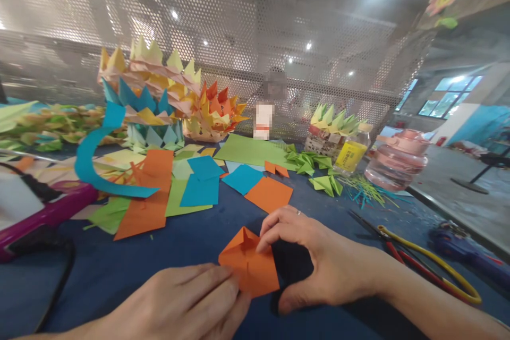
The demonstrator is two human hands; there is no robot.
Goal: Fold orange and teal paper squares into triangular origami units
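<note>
A partly folded square of orange paper point(258, 272) lies on the dark blue tabletop, one corner folded in toward its middle. My left hand point(195, 297) rests over its lower left edge, the fingers closed together on the paper. On the other side, the fingertips of my right hand point(306, 255) touch the upper right edge, while the thumb stands well apart near the table. Just beyond lie a flat orange square point(271, 194) and blue paper squares point(242, 178). To the right are scissors point(414, 263) with red and yellow handles.
Folded paper crowns point(151, 101) stand at the back left, beside a curled blue strip point(85, 156). A purple tool point(51, 212) with a black cord lies left. Right are green folded pieces point(326, 185), a yellow-labelled bottle point(351, 153), a pink jug point(398, 162) and a blue tool point(466, 247).
</note>
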